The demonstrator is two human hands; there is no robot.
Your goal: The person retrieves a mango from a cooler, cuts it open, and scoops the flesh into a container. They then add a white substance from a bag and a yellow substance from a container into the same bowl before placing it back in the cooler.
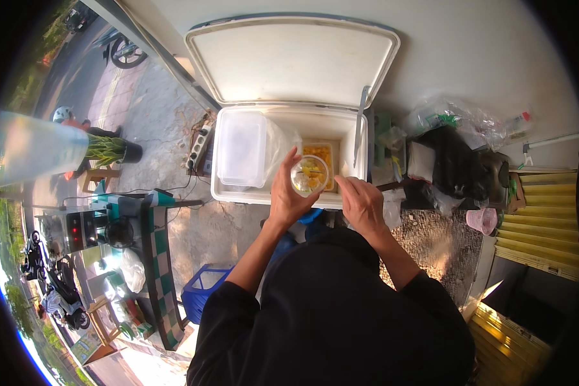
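Note:
My left hand (288, 190) grips a clear plastic cup (310, 190) by its side, thumb and fingers spread around it. Inside the cup are yellow pieces (310, 169) and a thin dark line that I cannot make out. My right hand (364, 200) is just right of the cup, over the front rim, with fingers bent together; whether something thin is between them is unclear. Both hands are above a white cooler box (289, 199) whose lid (294, 62) stands raised. Down in the box, partly behind the cup, sits a clear container of yellow-orange pieces (328, 150).
A translucent lidded container (241, 149) and a plastic bag (277, 140) fill the box's left side. A power strip (199, 147) with cables lies left of it. Black bags (456, 159) crowd the right. A blue plastic stool (205, 294) stands behind, left of me.

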